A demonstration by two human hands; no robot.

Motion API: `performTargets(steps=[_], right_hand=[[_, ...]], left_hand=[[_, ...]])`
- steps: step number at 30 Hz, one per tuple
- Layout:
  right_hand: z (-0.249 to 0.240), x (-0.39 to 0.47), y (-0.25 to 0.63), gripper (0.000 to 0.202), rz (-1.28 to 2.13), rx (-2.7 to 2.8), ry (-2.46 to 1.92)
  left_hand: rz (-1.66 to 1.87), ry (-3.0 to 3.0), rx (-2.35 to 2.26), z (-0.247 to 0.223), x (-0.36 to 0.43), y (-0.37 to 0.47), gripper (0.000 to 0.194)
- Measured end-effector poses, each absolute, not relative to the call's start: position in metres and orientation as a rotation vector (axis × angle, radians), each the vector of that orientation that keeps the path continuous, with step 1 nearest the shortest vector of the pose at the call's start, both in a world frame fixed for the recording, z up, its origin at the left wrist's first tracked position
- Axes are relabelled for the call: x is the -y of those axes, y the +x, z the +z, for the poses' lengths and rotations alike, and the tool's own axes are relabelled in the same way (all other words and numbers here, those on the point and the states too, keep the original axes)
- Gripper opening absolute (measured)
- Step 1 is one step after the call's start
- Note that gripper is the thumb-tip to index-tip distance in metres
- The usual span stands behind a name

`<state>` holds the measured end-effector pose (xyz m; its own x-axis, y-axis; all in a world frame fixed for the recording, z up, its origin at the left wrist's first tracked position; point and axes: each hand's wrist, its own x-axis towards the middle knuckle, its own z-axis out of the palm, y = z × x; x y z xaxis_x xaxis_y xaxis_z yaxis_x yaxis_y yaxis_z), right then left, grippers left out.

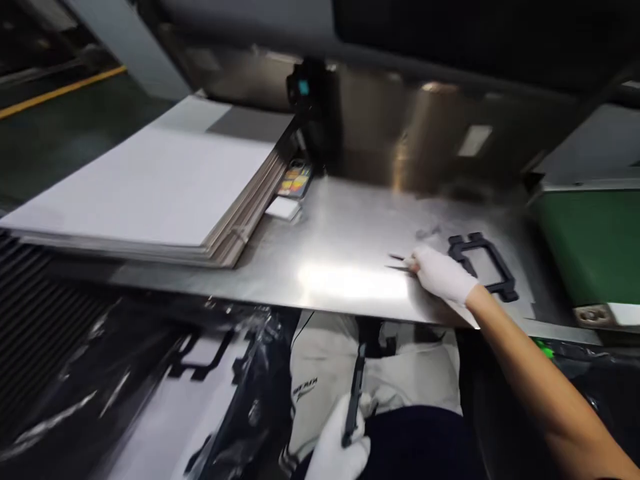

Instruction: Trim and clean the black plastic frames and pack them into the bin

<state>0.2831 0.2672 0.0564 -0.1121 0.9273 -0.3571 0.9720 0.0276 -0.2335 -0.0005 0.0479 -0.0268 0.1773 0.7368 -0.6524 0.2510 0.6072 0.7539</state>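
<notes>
My right hand, in a white glove with a bare fingertip, is closed round a pair of dark tweezers just above the metal table. The tweezers' two tips stand apart and point left, with nothing visible between them. Beside that hand, a black open plastic frame lies on a pale sheet at the table's right. My left hand, also white-gloved, grips a narrow black plastic part over my lap. That part shows edge-on, so its full shape is hidden.
A tall stack of white sheets covers the table's left. A dark phone-like object and a small white block sit beside it. Lower left, black frames lie on white sheeting amid black plastic film. A green surface borders the right.
</notes>
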Motion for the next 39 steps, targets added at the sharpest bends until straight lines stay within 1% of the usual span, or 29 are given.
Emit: performTargets(steps=[1,2,3,5,6,8,10,13,17,20,26,28,30,34,36,39], right_hand=[[0.058,-0.25,0.281,0.027,-0.726,-2.181,2.026],[0.06,-0.23,0.279,0.029,-0.889,-2.219,2.02],[0.06,-0.208,0.276,0.029,-1.121,-2.262,1.952],[0.053,-0.161,0.264,0.032,-1.614,-2.265,1.662],[0.046,-0.137,0.255,0.036,-1.781,-2.217,1.543],[0.023,-0.094,0.234,0.042,-1.951,-2.096,1.544],[-0.001,-0.063,0.213,0.043,-1.974,-2.011,1.71],[-0.025,-0.042,0.194,0.045,-1.958,-1.917,1.867],[-0.028,-0.041,0.192,0.052,-1.968,-1.773,1.897],[-0.027,-0.042,0.194,0.053,-2.003,-1.695,1.904],[-0.031,-0.036,0.191,0.05,-2.009,-1.516,2.054],[-0.032,-0.034,0.19,0.053,-1.983,-1.501,2.039],[-0.034,-0.031,0.19,0.055,-1.967,-1.503,2.033],[-0.037,-0.027,0.186,0.059,-1.969,-1.469,2.124],[-0.036,-0.029,0.186,0.06,-2.001,-1.437,2.144],[-0.028,-0.036,0.195,0.056,-2.125,-1.46,2.064]], left_hand=[[0.446,0.875,-1.401,-0.03,-0.046,0.003,0.015],[0.475,0.847,-1.401,-0.033,-0.045,0.007,0.018],[0.508,0.835,-1.395,-0.035,-0.045,0.01,0.021],[0.553,0.846,-1.374,-0.038,-0.048,0.015,0.031],[0.558,0.858,-1.363,-0.039,-0.049,0.017,0.037],[0.553,0.88,-1.333,-0.039,-0.051,0.021,0.043],[0.546,0.899,-1.304,-0.039,-0.052,0.024,0.041],[0.535,0.927,-1.28,-0.039,-0.052,0.027,0.029],[0.478,0.937,-1.306,-0.043,-0.051,0.029,0.015],[0.453,0.907,-1.327,-0.045,-0.052,0.032,0.009],[0.412,0.865,-1.384,-0.041,-0.057,0.039,0.005],[0.398,0.858,-1.386,-0.04,-0.058,0.04,0.004],[0.386,0.846,-1.386,-0.04,-0.057,0.041,0.007],[0.375,0.857,-1.422,-0.04,-0.055,0.043,0.007],[0.368,0.86,-1.448,-0.038,-0.057,0.044,0.006],[0.355,0.825,-1.422,-0.036,-0.062,0.043,0.01]])
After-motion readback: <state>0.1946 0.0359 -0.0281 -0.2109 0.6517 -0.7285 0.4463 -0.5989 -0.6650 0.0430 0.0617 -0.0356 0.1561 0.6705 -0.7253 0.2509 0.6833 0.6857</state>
